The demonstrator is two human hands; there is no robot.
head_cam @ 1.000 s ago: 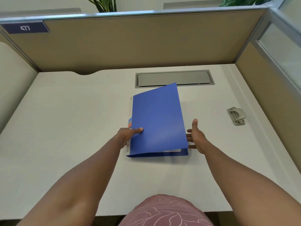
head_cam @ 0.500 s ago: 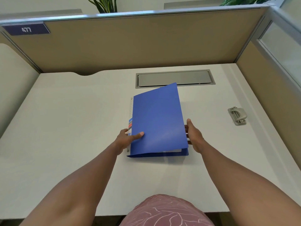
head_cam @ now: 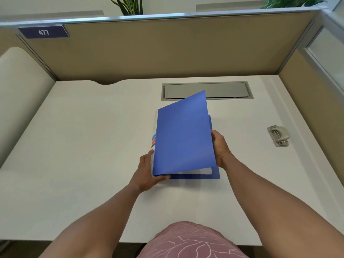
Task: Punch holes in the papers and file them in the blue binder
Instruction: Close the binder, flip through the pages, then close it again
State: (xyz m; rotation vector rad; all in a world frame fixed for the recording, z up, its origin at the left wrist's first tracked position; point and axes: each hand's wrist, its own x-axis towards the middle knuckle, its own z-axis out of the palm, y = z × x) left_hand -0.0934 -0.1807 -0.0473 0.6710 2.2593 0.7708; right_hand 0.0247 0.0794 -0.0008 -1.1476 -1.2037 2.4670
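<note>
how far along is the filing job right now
Early stage. Nothing looks punched: the hole punch sits untouched at the desk's right side. In hand: the left hand grips the blue binder near its spine corner while the right hand lifts the front cover, showing white papers inside. Left: punching and filing.
</note>
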